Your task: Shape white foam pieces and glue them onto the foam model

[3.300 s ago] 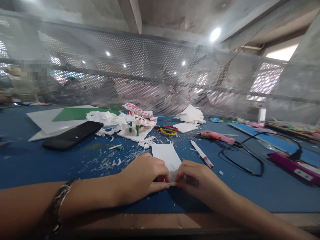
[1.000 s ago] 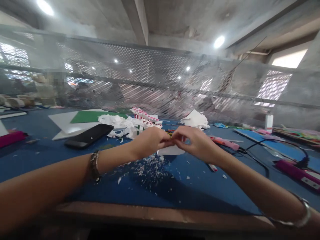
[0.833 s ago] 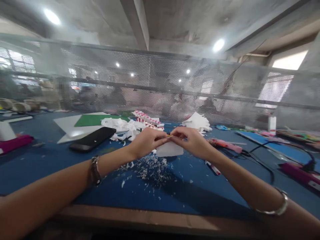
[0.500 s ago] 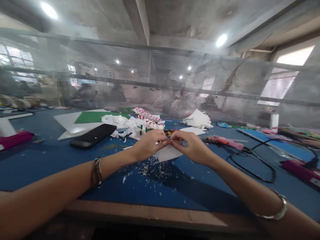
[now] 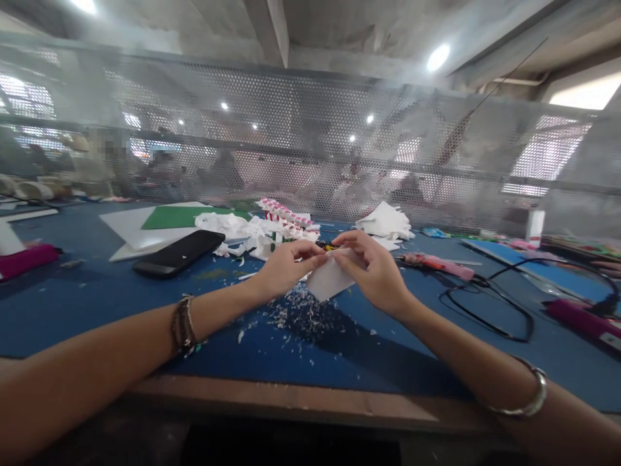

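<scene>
Between my hands, above the blue tabletop, is a small piece of white paper (image 5: 330, 279). My right hand (image 5: 381, 275) pinches its upper edge between thumb and fingers. My left hand (image 5: 286, 268) is closed too, its thumb and fingertips on the paper's upper left corner. White scraps (image 5: 305, 310) are scattered on the table below the paper. Just behind my fingers, partly hidden, lies something yellow and dark (image 5: 328, 246). Crumpled white paper (image 5: 233, 228) and pink-and-white patterned pieces (image 5: 286, 215) lie beyond my left hand.
A black phone (image 5: 179, 254) lies left, beside white and green sheets (image 5: 184, 217). To the right are a pink-handled tool (image 5: 439, 265) with a looping black cable (image 5: 490, 333), a blue board (image 5: 548, 272) and a stack of white sheets (image 5: 383, 221). A perforated screen (image 5: 291, 149) stands behind.
My right hand has shifted its grip, and its thumb now lies over the white paper's face. The paper has tilted up toward me. The whole view has shifted slightly.
</scene>
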`<action>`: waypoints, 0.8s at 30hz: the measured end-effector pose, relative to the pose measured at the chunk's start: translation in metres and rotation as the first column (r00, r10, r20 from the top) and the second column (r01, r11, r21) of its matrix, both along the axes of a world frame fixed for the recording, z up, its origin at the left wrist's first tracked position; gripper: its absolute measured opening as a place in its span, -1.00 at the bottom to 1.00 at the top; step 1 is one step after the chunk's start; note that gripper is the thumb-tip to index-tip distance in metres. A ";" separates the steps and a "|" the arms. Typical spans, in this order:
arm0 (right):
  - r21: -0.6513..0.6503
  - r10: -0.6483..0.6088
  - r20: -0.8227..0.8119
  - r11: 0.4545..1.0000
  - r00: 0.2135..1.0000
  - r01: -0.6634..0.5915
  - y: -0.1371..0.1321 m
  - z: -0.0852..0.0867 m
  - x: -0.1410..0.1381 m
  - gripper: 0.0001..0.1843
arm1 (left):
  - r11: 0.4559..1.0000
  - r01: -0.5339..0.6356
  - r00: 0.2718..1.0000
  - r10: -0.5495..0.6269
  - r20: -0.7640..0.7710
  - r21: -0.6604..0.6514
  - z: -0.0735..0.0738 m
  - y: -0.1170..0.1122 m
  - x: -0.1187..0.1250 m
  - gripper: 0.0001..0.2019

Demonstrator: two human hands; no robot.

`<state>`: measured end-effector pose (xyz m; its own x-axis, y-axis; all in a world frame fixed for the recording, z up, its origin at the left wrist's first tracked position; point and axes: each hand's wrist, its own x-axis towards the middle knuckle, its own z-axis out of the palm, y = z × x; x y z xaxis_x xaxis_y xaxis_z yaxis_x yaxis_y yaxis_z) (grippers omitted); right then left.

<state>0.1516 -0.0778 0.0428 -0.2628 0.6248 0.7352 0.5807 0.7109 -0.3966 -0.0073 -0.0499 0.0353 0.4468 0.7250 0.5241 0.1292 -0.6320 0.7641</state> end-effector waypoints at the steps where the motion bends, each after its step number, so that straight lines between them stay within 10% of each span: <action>1: 0.048 0.003 0.037 0.999 0.999 -0.005 -0.001 0.000 0.000 -0.91 | 0.997 0.026 0.999 -0.024 0.028 -0.066 0.000 -0.001 0.001 -0.84; 6: 0.159 -0.024 0.193 0.987 0.981 -0.007 -0.004 0.002 0.002 -0.84 | 0.950 0.123 0.982 -0.074 0.176 -0.286 -0.001 -0.005 0.004 -0.86; 24: 0.076 -0.036 0.079 0.997 0.996 0.030 -0.007 -0.001 0.001 -0.90 | 0.869 0.204 0.959 -0.085 0.269 -0.452 0.000 -0.007 0.005 -0.90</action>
<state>0.1527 -0.0849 0.0420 -0.3029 0.5781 0.7576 0.6325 0.7166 -0.2939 -0.0024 -0.0567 0.0357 0.4739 0.8477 0.2386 -0.1540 -0.1870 0.9702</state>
